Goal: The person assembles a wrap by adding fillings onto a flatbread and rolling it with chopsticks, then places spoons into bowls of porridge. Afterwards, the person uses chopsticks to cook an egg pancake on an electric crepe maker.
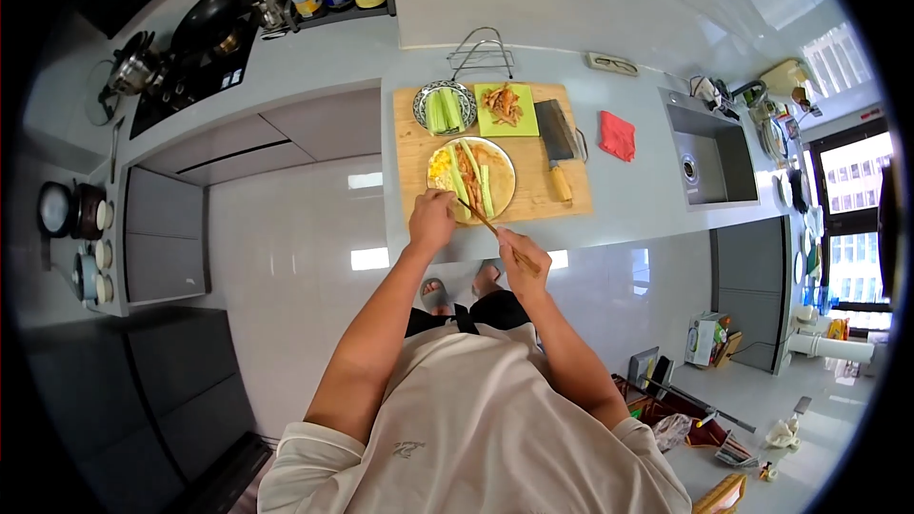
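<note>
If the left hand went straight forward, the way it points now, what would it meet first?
Most likely the food on the plate; whether the hand already touches it is unclear.

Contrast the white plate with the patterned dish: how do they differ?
Size: the white plate is wider than the patterned dish. Contents: the white plate holds a flatbread topped with yellow pieces, brown strips and green strips; the patterned dish shows only green strips. Hands: the left hand is at the white plate's near edge; neither is at the patterned dish. Both are round, on the wooden board.
</note>
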A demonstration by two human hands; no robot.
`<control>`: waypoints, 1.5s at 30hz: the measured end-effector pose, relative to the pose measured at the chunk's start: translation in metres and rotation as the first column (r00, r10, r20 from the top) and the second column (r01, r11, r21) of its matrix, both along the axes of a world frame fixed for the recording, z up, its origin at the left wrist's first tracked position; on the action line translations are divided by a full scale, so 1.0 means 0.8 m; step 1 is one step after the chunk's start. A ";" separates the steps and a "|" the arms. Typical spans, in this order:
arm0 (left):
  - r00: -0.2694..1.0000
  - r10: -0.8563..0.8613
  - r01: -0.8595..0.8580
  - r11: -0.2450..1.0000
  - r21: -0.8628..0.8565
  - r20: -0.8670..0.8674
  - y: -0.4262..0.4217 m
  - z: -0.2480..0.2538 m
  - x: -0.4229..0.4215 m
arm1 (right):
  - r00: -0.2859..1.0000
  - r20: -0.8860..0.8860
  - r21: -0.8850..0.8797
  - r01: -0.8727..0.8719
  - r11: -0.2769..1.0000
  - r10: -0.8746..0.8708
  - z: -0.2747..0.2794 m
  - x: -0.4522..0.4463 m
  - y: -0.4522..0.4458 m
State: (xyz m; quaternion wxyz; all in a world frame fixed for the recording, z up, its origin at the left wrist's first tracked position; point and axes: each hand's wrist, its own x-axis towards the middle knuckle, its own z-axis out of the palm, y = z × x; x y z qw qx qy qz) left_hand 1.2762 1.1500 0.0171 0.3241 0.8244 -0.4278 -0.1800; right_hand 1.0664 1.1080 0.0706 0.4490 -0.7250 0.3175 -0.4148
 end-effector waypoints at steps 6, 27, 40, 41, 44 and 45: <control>0.997 -0.062 0.062 0.998 -0.001 0.056 -0.004 0.006 -0.009 | 0.998 -0.011 0.037 0.069 0.997 -0.069 0.002 -0.004 0.012; 0.946 0.322 -0.322 0.947 0.019 -0.029 -0.022 -0.013 -0.003 | 0.999 0.053 0.121 0.004 0.993 -0.011 0.010 -0.008 -0.045; 0.825 0.548 -0.545 0.836 0.061 -0.137 -0.041 -0.040 -0.001 | 0.984 0.086 0.108 -0.167 0.980 0.158 0.008 -0.023 -0.096; 0.818 0.550 -0.550 0.833 0.049 -0.166 -0.043 -0.039 -0.003 | 0.980 0.097 0.115 -0.181 0.977 0.171 0.005 -0.023 -0.097; 0.821 0.523 -0.538 0.843 -0.005 -0.227 -0.043 -0.044 -0.008 | 0.973 0.110 0.151 -0.220 0.964 0.205 0.008 -0.020 -0.094; 0.828 0.505 -0.527 0.850 -0.029 -0.244 -0.044 -0.046 -0.010 | 0.972 0.097 0.168 -0.227 0.959 0.213 0.008 -0.021 -0.095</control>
